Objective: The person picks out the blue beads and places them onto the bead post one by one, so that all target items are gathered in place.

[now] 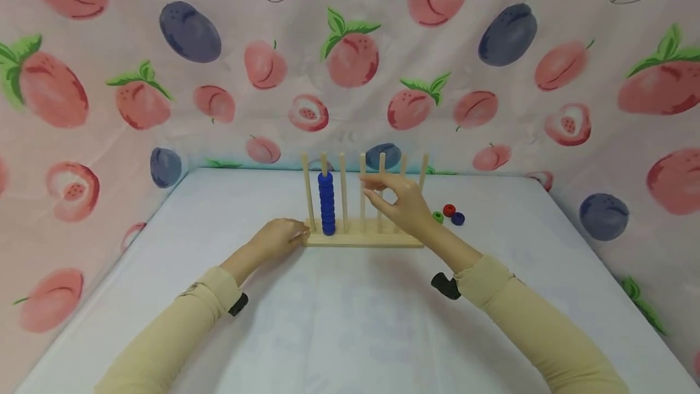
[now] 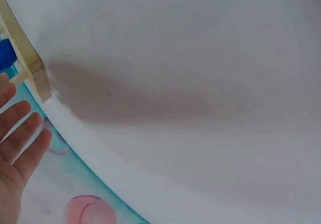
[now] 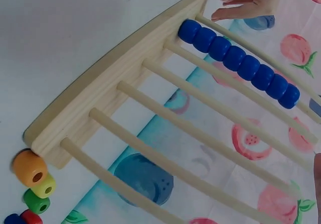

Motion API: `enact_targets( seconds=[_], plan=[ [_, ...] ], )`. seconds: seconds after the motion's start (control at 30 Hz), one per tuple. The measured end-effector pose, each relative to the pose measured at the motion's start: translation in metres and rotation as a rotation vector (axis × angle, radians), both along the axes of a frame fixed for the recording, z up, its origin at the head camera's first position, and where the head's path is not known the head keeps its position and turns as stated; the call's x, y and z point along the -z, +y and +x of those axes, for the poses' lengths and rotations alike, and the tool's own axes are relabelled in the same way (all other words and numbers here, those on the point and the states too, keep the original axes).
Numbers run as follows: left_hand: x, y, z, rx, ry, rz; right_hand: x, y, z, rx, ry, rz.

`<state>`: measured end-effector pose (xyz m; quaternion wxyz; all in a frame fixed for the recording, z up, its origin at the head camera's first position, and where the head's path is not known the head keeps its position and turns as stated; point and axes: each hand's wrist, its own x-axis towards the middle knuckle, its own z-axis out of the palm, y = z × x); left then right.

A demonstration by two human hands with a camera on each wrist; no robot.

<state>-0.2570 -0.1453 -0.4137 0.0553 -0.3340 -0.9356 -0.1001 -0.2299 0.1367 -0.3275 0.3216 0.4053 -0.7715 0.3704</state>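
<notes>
A wooden rack (image 1: 363,240) with a row of upright pegs stands on the table. Blue beads (image 1: 326,205) are stacked on its second peg from the left; the same blue stack (image 3: 234,58) shows in the right wrist view. By the rack's left end is my left hand (image 1: 279,237), fingers extended at the base; in the left wrist view this hand (image 2: 17,143) has spread fingers and grips nothing. My right hand (image 1: 401,199) hovers before the middle pegs, thumb and forefinger curved with a gap between them. No bead shows in it.
Loose beads lie by the rack's right end: red (image 1: 449,210), green (image 1: 438,217) and dark blue (image 1: 458,218). The right wrist view also shows an orange bead (image 3: 30,167) and a yellow bead (image 3: 43,185). A fruit-print cloth (image 1: 350,102) hangs behind the white table (image 1: 339,321).
</notes>
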Motion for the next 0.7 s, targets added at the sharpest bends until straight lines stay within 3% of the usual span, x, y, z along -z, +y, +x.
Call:
enact_targets(
  seconds=[0.17, 0.33, 0.7],
  plan=[
    [-0.004, 0.000, 0.006, 0.057, 0.006, 0.017, 0.006, 0.013, 0.011, -0.001, -0.030, -0.003],
    [-0.013, 0.000, 0.016, 0.105, -0.033, 0.004, 0.012, 0.028, 0.020, 0.014, -0.049, 0.017],
    [-0.043, 0.010, 0.039, 0.212, -0.004, -0.108, 0.026, 0.055, 0.029, -0.014, -0.207, 0.204]
  ],
)
